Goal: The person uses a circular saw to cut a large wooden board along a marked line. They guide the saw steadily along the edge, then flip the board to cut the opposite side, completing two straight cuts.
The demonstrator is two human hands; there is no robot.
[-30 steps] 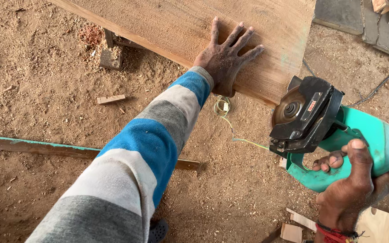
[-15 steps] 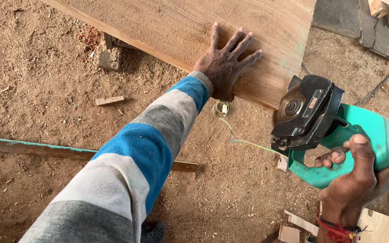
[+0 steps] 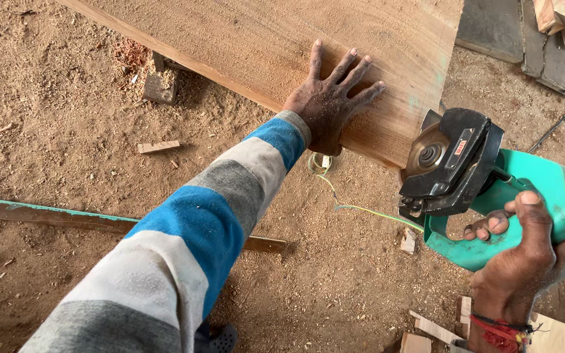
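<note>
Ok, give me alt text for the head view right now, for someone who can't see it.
A person's left hand presses flat on a wide wooden plank while the right hand grips a green circular saw just off the plank's end. Sawdust covers the ground, with wood scraps and a thin green-edged strip lying nearby.

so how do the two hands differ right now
The left hand lies flat with fingers spread on the wide wooden plank; the right hand is curled round the handle of the green circular saw. The left arm wears a striped sleeve; the right wrist has a red thread band. Both look dusty.
</note>
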